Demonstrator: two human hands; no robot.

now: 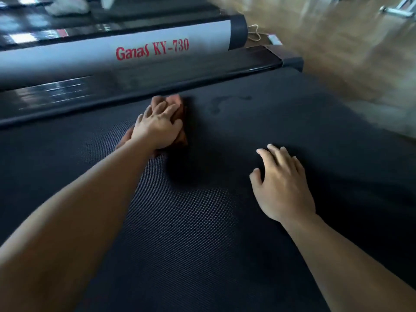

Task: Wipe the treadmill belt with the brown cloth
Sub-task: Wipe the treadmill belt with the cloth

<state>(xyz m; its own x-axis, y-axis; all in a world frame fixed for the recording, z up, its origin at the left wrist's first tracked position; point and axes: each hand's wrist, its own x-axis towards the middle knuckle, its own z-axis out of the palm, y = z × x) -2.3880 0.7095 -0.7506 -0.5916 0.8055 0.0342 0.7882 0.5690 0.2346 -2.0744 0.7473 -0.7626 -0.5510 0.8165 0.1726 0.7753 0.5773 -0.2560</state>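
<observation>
The brown cloth [177,102] lies far left on the treadmill belt [202,221], just beside the side rail [90,109]. The left hand [157,129] presses it with spread fingers. The right hand [281,185] rests flat with fingers loosely spread. Maintain even pressure and overlap strokes rightward.

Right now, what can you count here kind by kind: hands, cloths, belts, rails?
Bare hands: 2, the left hand pressing the cloth and the right hand flat on the belt
Crumpled brown cloth: 1
Textured black treadmill belt: 1
Grey side rail with red lettering: 1
Total: 5
</observation>
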